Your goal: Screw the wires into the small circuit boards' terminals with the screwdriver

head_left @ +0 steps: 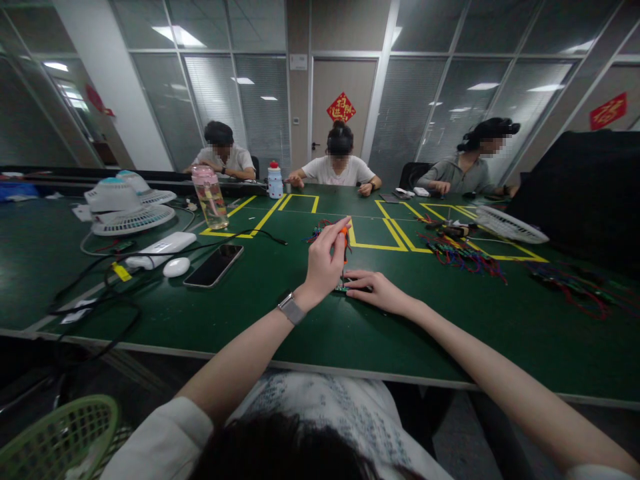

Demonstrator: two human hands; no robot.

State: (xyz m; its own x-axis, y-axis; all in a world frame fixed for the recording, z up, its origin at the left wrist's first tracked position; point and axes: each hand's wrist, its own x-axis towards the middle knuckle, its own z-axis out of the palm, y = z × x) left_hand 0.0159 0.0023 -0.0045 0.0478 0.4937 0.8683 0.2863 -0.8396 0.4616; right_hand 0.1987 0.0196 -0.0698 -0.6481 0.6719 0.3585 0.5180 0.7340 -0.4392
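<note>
My left hand (326,257) is raised above the green table (300,320), fingers closed round an orange-handled tool (344,233) that points down. My right hand (376,288) lies on the table just right of it, fingers pressing down on a small dark circuit board (345,288). A small bundle of coloured wires (321,231) lies just beyond my left hand. A watch with a metal band sits on my left wrist.
A black phone (214,264), white mouse (176,267), white power strip (161,248), cables and two fans (125,203) lie at left. A pink-capped bottle (211,197) stands behind. More wire bundles (463,253) lie right. Three people sit across the table. A green basket (60,433) is at bottom left.
</note>
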